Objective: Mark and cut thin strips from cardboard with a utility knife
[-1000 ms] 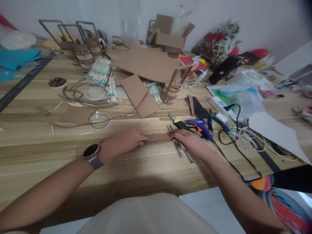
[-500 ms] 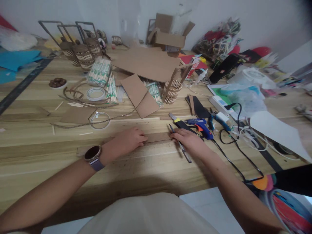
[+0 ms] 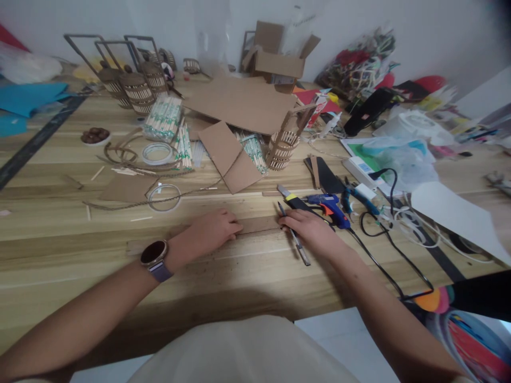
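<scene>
A narrow brown cardboard strip [image 3: 260,225] lies flat on the wooden table. My left hand [image 3: 215,230], below a wristwatch, rests on the strip with its fingers curled together at the strip's edge. At the strip's right end is my right hand [image 3: 306,227], fingers closed, with a pen [image 3: 299,248] slanting through them. The fingertips of that hand touch the strip too. Just beyond the right hand lie a utility knife [image 3: 294,200] with its blade out and a blue glue gun [image 3: 332,208]. My hands hide parts of the strip.
Cardboard pieces [image 3: 239,103], a small stick-built bucket [image 3: 281,149] and bundled sticks [image 3: 163,118] stand or lie farther back. Tape rolls [image 3: 157,154] and a twisted cord [image 3: 120,206] are at the left. Black cable [image 3: 377,260] runs along the right, near a power strip [image 3: 361,171].
Both hands stay almost in place on the strip. The pen in my right hand has tilted slightly, its lower end shifting a little left.
</scene>
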`<state>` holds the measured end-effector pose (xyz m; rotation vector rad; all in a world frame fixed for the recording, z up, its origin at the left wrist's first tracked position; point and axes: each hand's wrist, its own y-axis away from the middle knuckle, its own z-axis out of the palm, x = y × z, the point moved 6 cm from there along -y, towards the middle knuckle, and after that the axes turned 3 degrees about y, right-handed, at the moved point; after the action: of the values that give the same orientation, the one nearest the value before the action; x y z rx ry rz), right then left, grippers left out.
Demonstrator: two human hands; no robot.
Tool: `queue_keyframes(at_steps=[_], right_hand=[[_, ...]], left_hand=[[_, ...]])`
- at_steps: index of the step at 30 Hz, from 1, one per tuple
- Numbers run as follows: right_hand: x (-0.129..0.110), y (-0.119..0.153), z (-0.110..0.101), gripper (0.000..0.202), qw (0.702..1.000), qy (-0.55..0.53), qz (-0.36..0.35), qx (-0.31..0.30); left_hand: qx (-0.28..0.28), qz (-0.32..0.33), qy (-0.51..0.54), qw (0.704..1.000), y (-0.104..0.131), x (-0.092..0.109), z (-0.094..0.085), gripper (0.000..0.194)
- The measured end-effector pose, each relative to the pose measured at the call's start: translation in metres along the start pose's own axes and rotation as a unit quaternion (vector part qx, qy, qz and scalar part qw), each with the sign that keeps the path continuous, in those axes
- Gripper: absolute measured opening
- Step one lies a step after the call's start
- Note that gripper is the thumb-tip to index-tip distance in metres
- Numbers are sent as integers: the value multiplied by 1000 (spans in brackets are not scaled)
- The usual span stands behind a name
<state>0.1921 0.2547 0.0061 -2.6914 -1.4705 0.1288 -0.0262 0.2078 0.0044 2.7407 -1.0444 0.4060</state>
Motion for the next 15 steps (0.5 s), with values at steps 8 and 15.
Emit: queue_keyframes(at_steps=[8, 15], right_hand=[[0, 2, 4, 23, 1000, -13, 13, 0], [1, 3, 6, 25, 999, -31, 27, -7]], left_hand=[[-39, -16, -24, 999, -1, 3, -3, 16], [-51, -27, -34, 998, -3, 4, -5, 18]])
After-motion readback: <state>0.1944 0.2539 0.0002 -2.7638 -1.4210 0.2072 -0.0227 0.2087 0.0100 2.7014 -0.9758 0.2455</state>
